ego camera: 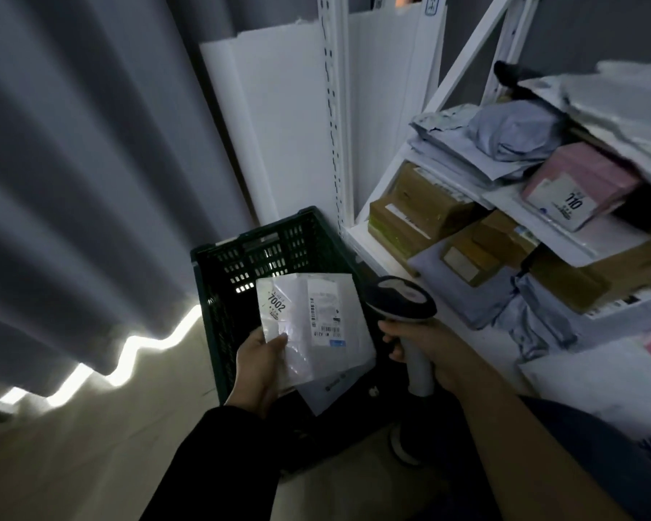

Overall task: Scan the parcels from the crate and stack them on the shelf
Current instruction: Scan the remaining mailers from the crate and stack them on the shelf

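My left hand [258, 370] grips a flat white parcel [327, 332] by its lower left corner, thumb on top, holding it above the dark green slatted crate [249, 257]. The parcel faces up with a barcode label and a tag reading 7002. My right hand [425, 351] grips the handle of a handheld barcode scanner [401, 297], whose dark head sits just right of the parcel. The white shelf [361, 235] stands to the right, stacked with parcels. The crate's inside is mostly hidden behind the parcel.
On the shelf lie brown cardboard boxes [418, 212], grey poly mailers [515, 133] and a pink parcel [579, 182] tagged 110. A grey curtain [72, 182] hangs on the left. White boards [279, 126] lean behind the crate. Pale floor [72, 464] spreads at lower left.
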